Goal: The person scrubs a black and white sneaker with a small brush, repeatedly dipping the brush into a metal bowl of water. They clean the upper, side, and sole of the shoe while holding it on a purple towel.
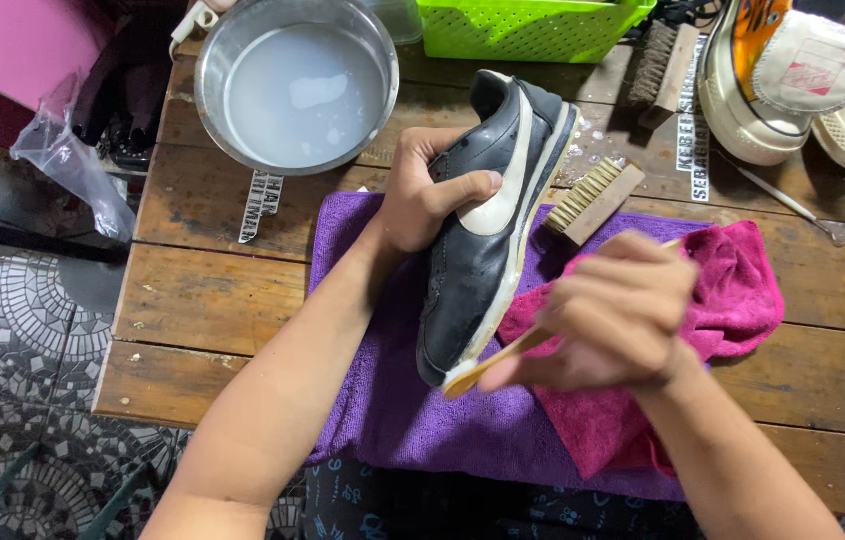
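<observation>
**Both hands busy on one black sneaker**

Left hand (426,195) is clamped around the black leather sneaker (488,225), thumb across its white side stripe, holding it tilted on edge over the purple towel (383,400). Right hand (615,325) is closed around a thin wooden-handled brush (488,365), and its head sits right at the toe end of the sneaker's pale sole.

One pink cloth (733,290) lies bunched on the purple towel, just under the right hand. Two more brushes are out: a wooden scrub brush with pale bristles (595,197) just beside the sneaker, and a darker-bristled one (665,65) farther back. One metal bowl of cloudy water (298,85) stands near the left hand on the wooden table (213,300). One green plastic basket (528,28) sits at the far edge, and a cream-and-orange high-top sneaker (773,85) lies at the far right corner.
</observation>
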